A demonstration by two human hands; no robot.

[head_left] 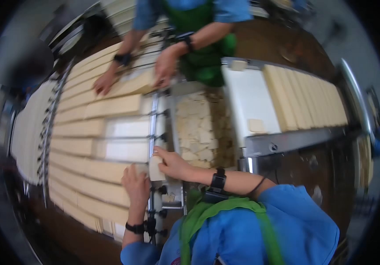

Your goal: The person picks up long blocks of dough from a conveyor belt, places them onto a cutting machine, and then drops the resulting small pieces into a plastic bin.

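My right hand (177, 165) is closed on a short block of cream-coloured biscuits (157, 168) near the metal rail (153, 123). To its left, my left hand (136, 182) has its fingers curled over the end of a long row of biscuits (104, 171) packed on edge. More rows lie in side-by-side lanes beyond both hands. Past my fingers, a bare white stretch of the lanes (126, 149) shows between the row ends and the rail.
Across from me a co-worker's two hands (106, 83) handle biscuit rows. A bin of loose biscuits (194, 128) sits right of the rail. Farther right, a white tray (251, 95) bears standing rows of biscuits (304, 97) and a few loose pieces. Black clamps (161, 212) line the rail.
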